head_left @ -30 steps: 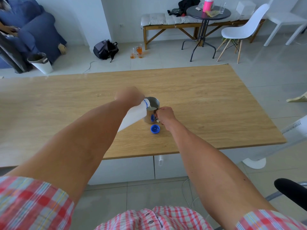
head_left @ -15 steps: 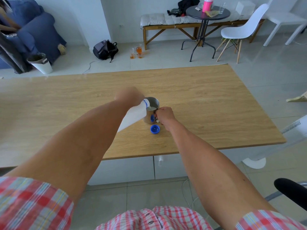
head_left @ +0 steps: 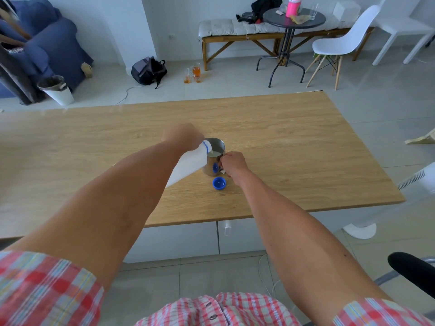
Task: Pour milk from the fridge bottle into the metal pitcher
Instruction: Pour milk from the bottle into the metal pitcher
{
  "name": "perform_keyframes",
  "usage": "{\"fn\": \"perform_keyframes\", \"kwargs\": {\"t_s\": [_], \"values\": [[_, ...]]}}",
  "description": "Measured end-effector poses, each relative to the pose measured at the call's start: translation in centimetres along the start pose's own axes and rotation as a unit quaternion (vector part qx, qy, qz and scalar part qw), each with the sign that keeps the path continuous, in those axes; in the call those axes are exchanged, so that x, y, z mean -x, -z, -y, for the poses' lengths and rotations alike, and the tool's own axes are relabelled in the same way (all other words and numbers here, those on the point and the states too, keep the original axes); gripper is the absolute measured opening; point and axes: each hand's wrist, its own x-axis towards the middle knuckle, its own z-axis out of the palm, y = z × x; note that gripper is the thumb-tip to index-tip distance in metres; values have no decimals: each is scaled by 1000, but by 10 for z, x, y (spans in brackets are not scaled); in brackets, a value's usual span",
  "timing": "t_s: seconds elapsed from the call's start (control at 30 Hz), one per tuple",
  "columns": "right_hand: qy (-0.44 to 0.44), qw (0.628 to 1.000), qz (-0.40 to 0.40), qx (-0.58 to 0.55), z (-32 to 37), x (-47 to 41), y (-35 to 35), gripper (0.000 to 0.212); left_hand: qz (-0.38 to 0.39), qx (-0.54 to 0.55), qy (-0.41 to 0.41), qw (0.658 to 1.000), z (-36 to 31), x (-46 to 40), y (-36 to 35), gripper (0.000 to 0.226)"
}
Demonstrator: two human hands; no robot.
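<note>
Tabletop [head_left: 294, 137]: wooden, carries the pitcher and the cap near the middle of its near edge.
Bottle [head_left: 188, 167]: white plastic, tipped steeply, its open blue-ringed neck over the pitcher's rim on the left; its base points back toward the near edge.
Left hand [head_left: 182, 137]: wrapped round the upper part of the bottle and holding it in the tilt; the fingers are hidden behind the hand.
Right hand [head_left: 231, 163]: fingers curled at the pitcher's handle on its right side, steadying it.
Pitcher [head_left: 215, 158]: metal, upright on the tabletop, white milk showing inside, seemingly most of the way up the wall.
Cap [head_left: 219, 183]: blue, lying open side up just in front of the pitcher, nearer the near edge.
Progress: bottle is opened and milk is already in the pitcher, so the pour looks well advanced.
Left to do: likely only to right the bottle once the level suffices; recapping may follow.
</note>
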Motion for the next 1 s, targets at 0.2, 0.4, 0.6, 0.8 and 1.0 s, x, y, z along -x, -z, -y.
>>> {"fn": "perform_keyframes", "kwargs": {"t_s": [0.2, 0.4, 0.6, 0.8, 1.0], "values": [[1, 1000, -1, 6, 0, -1, -1, 23, 0, -3, 0, 1000, -1, 1, 1, 27], [4, 1000, -1, 7, -1, -2, 0, 24, 0, -5, 0, 1000, -2, 1, 2, 27], [6, 1000, -1, 6, -1, -2, 1, 24, 2, -7, 2, 1000, -3, 2, 3, 27], [3, 1000, 1, 1, 0, -2, 1, 24, 6, -10, 3, 1000, -3, 2, 4, 27], [-1, 1000, 0, -6, -1, -2, 0, 24, 5, -13, 3, 1000, -3, 2, 3, 26]]}}
